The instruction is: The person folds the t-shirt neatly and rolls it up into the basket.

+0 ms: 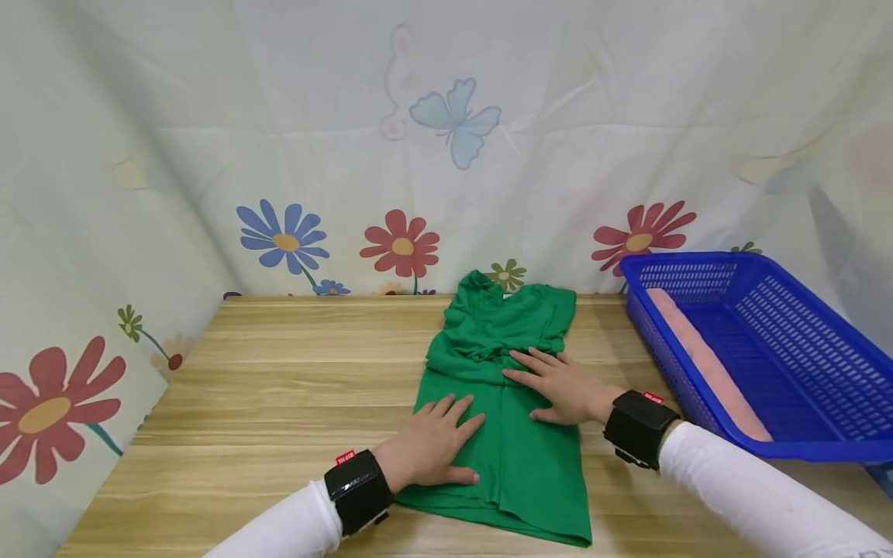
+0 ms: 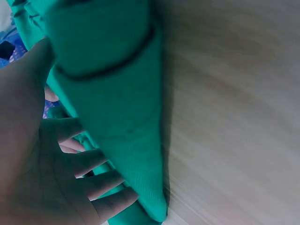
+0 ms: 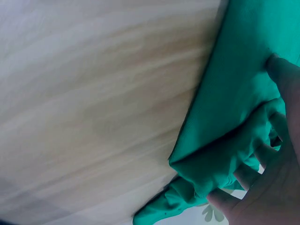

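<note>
A green T-shirt lies on the wooden table, folded lengthwise into a long strip. Its far end, with the collar, is bunched and wrinkled; the near end lies fairly flat. My left hand rests with fingers spread on the left edge near the bottom. Higher up on the right, my right hand touches the cloth beside the wrinkled fold, fingers extended. In the left wrist view the left fingers lie against the green cloth. The right wrist view shows the right fingers over the bunched part.
A blue plastic basket stands at the right of the table, with a folded pink cloth along its left side. Bare wooden tabletop stretches to the left. Behind hangs a white curtain printed with flowers and a butterfly.
</note>
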Motion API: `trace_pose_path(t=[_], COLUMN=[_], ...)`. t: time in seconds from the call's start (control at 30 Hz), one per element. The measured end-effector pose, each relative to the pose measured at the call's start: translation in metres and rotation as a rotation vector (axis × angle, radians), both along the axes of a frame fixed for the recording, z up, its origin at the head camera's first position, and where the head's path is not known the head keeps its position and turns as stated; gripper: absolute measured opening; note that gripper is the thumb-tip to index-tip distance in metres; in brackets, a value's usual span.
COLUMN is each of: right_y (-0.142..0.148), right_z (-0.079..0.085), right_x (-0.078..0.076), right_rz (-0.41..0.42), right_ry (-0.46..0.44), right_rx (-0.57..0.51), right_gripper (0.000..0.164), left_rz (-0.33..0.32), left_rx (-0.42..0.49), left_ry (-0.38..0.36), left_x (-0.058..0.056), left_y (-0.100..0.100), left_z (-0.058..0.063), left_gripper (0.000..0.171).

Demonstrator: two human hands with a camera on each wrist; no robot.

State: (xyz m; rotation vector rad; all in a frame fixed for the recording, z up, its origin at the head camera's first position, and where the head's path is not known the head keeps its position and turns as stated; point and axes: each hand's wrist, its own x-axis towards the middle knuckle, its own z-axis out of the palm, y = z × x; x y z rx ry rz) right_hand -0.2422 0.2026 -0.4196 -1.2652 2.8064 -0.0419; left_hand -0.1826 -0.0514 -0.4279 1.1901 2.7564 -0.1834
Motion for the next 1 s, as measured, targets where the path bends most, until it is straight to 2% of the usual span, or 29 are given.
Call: trace_pose_path(t=[0.3,0.47,0.63,0.67,0.77,0.87,0.9,1.0], right_y=[0.006,0.007,0.009,0.013,0.014,0.012,0.007,0.004], right_z=[0.003,0.006,0.007,-0.001,0.0,0.001,0.008,0.008], right_x=[-0.013,-0.019,-0.024,-0.029,-0.032,-0.035,-0.032,-0.032], right_rz=[-0.003,-0.031,-0.024,0.0,0.005,-0.017,-0.046,-0.073], right_ry=[0.028,0.017,0.017,0.034,0.038,0.03,0.014,0.022], right_rx=[0.057,0.089,0.069,0.056,0.059,0.081,0.1,0.127], right_gripper=[0.069,0.068,0.065,0.066,0.066,0.066,0.065,0.065], left_rz=[0.028,0.048,0.076,0.082,0.096,0.108,0.109,0.115], left_rx=[-0.01,-0.01,-0.024,-0.03,-0.039,-0.046,-0.048,-0.056], left_ry=[0.032,0.029,0.025,0.024,0.025,0.028,0.03,0.03], left_x=[-0.007,-0.012,-0.016,-0.017,-0.019,-0.021,-0.021,-0.022], left_y=[0.015,0.023,0.029,0.03,0.033,0.034,0.035,0.035], left_z=[-0.005,-0.003,-0.002,-0.002,-0.003,-0.003,-0.003,-0.002], left_gripper=[0.082,0.08,0.08,0.08,0.081,0.081,0.081,0.081])
